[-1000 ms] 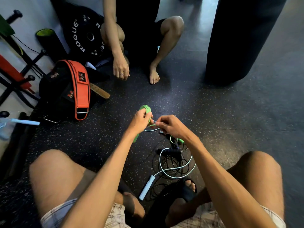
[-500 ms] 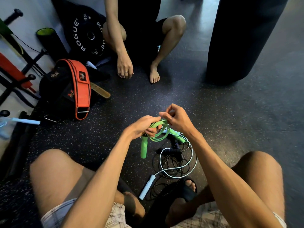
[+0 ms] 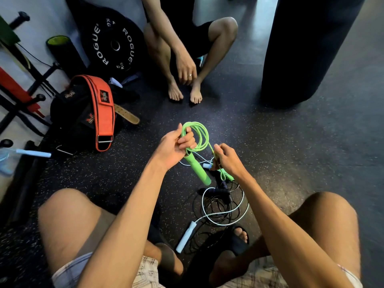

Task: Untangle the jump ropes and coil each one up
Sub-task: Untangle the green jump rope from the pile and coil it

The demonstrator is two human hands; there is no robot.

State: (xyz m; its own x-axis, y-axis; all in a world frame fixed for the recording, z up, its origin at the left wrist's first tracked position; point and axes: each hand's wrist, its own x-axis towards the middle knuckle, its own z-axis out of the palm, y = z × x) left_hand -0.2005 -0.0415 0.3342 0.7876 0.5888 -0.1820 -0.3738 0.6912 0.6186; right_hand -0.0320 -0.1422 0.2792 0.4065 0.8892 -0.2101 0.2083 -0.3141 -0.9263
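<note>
Green jump rope held above the floor, which lies open to the right.
A punching bag and an orange belt edge it. The left hand grips the coils; the right hand pinches the trailing strand, over the tangled white rope and black rope.

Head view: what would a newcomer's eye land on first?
The bright green rope at centre, coiled in the left hand while the right hand pinches its strand. Next, the orange belt at left, and the white and black ropes tangled on the floor below the hands.
</note>
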